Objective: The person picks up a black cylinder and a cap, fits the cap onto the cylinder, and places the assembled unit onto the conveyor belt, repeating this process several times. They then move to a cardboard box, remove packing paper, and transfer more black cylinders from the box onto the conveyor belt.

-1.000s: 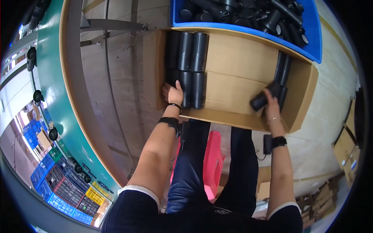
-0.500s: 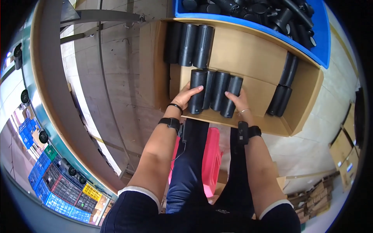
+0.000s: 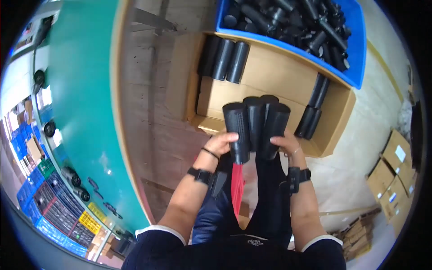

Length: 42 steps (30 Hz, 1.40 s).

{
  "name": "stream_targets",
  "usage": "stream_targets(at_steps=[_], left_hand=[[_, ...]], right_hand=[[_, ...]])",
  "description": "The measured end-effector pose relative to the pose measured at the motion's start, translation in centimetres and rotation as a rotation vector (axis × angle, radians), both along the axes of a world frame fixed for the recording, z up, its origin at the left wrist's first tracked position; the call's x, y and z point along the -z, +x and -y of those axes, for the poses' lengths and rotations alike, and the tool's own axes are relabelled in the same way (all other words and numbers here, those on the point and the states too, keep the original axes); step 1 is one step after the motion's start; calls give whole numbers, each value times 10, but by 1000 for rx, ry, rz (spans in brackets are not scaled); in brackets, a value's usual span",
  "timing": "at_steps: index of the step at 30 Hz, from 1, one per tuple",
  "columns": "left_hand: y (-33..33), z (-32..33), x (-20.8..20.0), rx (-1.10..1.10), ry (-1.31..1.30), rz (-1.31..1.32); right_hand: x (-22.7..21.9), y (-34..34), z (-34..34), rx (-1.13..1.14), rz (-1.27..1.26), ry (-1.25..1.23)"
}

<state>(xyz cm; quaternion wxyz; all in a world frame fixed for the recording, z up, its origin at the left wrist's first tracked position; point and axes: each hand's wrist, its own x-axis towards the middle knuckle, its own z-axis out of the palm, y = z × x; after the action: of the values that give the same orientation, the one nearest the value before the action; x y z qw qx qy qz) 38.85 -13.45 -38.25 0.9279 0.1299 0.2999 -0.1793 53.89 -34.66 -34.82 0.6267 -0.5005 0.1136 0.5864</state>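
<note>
At the centre of the frame both hands were clamped on a bundle of black tubes [image 3: 256,123], the left hand [image 3: 221,145] at its left side and the right hand [image 3: 288,145] at its right, lifted over the open cardboard box [image 3: 270,76] (more black tubes lay inside); a blue bin [image 3: 355,58] sat at upper right.

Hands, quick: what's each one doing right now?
Left hand: closed on the left side of the bundle of black tubes, lifted above the cardboard box.
Right hand: closed on the bundle's right side.
</note>
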Motion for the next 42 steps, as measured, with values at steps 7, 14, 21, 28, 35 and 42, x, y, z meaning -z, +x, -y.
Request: stream_targets(at_steps=[7,14,21,28,35,42], left_hand=[[-61,-6,-218,-431,51,249],[-147,-73,-328,-834,-39,415],[-182,-182,-355,-1109,28,247],[-200,-228,-344,-1087,169,57],[-220,-207,-332,-1050,351,-158],[-244,-178,-331,-976,571,-369]], right_hand=[[-216,-14,-87,-271,354,273],[-369,-68,-231,-574,312,503],[-367,-126,-391,-921,477,363],[-356,-136,-454,-1087,667,50],[-347,-100,-461,-1003,733,-93],[-288,-86,-456,-1243,1419,165]])
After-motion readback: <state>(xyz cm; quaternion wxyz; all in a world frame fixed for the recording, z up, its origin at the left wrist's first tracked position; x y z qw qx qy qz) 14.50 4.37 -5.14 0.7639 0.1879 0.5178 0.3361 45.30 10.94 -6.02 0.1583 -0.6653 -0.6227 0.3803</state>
